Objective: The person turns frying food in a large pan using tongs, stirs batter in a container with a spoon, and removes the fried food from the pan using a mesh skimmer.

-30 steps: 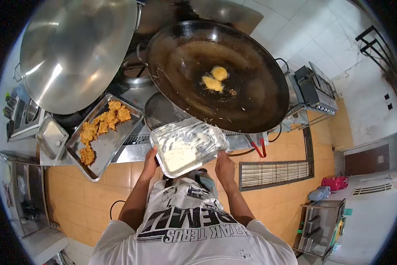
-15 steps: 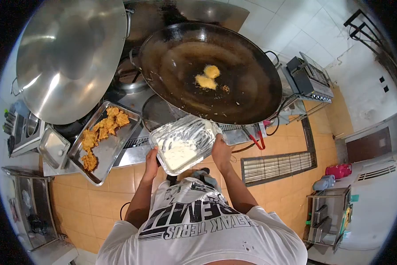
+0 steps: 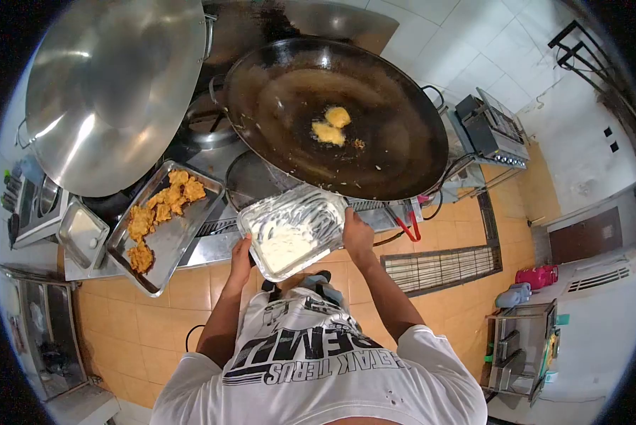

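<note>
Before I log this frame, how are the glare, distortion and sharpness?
Head view: bright glare streaks on the large steel wok, a small highlight inside the dark wok; head view: strong fisheye distortion, black corners; head view: the smeared metal tray looks fairly sharp.

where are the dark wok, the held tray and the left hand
Dark wok [image 3: 396,142]: head view, bare inner wall
Held tray [image 3: 305,263]: head view, near side wall
Left hand [image 3: 241,256]: head view, its middle

light: bright indoor | glare: white streaks, steel pan [image 3: 112,92] | lens: fisheye bowing, black corners
</note>
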Available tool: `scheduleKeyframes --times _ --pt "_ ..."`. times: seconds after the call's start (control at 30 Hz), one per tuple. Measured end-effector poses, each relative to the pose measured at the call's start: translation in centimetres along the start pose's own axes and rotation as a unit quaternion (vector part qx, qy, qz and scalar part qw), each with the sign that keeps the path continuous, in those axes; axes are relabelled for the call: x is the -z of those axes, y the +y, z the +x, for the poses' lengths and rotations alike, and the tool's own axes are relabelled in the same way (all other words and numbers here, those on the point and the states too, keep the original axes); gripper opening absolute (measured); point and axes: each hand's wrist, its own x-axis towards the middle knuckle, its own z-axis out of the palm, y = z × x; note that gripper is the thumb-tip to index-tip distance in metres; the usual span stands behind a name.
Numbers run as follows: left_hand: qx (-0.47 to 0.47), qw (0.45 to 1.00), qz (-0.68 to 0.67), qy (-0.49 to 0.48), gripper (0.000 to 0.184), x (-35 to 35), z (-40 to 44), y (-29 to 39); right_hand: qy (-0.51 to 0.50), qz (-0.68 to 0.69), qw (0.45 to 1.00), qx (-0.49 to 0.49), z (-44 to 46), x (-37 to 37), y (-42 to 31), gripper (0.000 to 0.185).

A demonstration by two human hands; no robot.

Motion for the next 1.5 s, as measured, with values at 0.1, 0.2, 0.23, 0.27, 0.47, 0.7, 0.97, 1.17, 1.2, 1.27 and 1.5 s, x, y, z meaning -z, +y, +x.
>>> scheduleKeyframes --times 0.1,0.2,0.23,0.27,0.47,0.7,0.97,1.17,1.2,1.27,1.5 --pt "0.022 1.0 -0.009 0.0 0.036 -0.2 0.0 0.1 -0.012 -0.017 1.0 0.015 0.0 0.1 -0.9 0.011" --pt "0.012 1.0 -0.016 0.0 0.037 -0.2 0.1 0.1 -0.059 0.025 0.997 0.038 -0.8 0.1 -2.3 0.014" --pt "0.01 1.0 -0.019 -0.002 0.037 -0.2 0.1 0.0 -0.065 0.048 0.995 0.058 -1.0 -0.1 -2.5 0.015" --pt "0.009 1.0 -0.02 -0.004 0.037 -0.1 0.0 0.0 -0.041 0.053 0.993 0.094 -1.3 -0.3 -2.7 0.014" --pt "-0.003 1.0 0.012 -0.025 0.038 0.7 0.5 -0.7 -0.025 0.062 0.998 -0.013 -0.3 1.8 -2.4 0.015" --pt "0.005 0.999 0.009 -0.032 0.038 0.1 0.0 0.2 0.0 0.068 0.997 -0.033 0.0 -0.2 -0.8 0.015" --pt "0.028 0.999 0.02 -0.037 0.04 0.4 0.2 0.4 -0.053 0.111 0.992 -0.005 -1.9 0.2 -2.6 0.014" --pt "0.03 0.999 0.014 -0.027 0.038 0.5 0.1 0.1 0.049 0.105 0.993 -0.009 -1.8 0.9 0.0 0.003" --pt "0.032 0.999 0.015 -0.026 0.037 0.6 0.2 0.0 0.04 0.105 0.993 -0.018 -1.9 1.4 0.2 0.004" --pt "0.036 0.999 0.016 -0.024 0.036 0.7 0.2 -0.2 0.038 0.087 0.995 -0.016 -2.2 1.9 0.5 0.005" --pt "0.048 0.999 0.011 -0.019 0.036 0.7 0.3 -0.1 0.041 0.023 0.999 0.0 -2.7 1.7 1.4 0.016"
